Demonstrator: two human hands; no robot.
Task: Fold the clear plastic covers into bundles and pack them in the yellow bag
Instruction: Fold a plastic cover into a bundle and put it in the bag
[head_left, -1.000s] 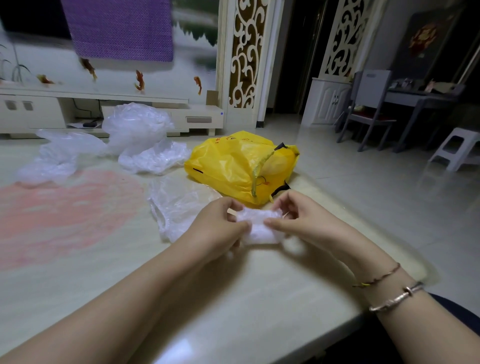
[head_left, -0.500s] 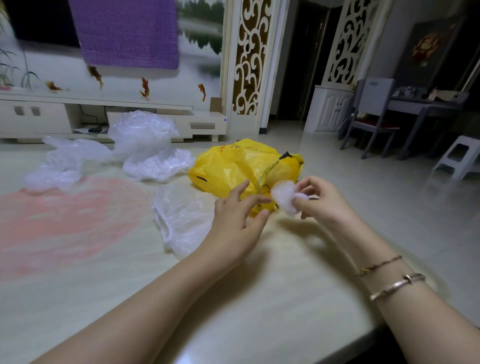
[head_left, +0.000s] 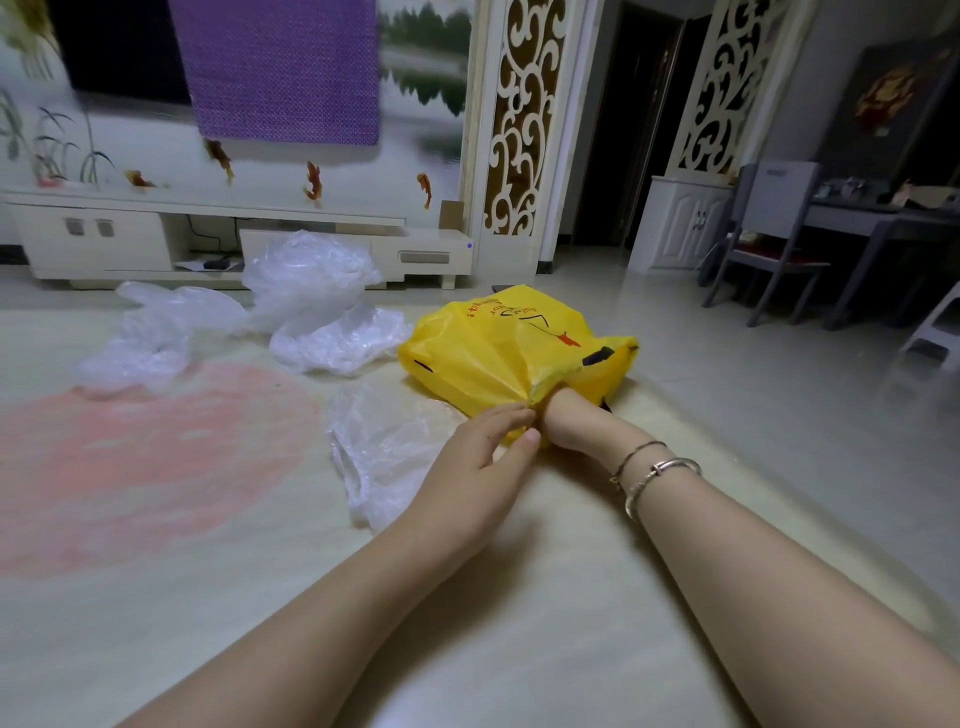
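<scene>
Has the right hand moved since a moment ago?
Yes. The right hand has gone forward, away from the table's near edge, into the mouth of the yellow bag; its fingers are hidden inside.

- Dim, soft indoor light, cool in tone; dark at the doorway (head_left: 631, 119) and far right.
- Pale sheen on the floor (head_left: 727, 405) and near table edge (head_left: 415, 717).
- Faint shadows under both forearms.
- Motion blur upper left; wide-angle bending at the edges.
</scene>
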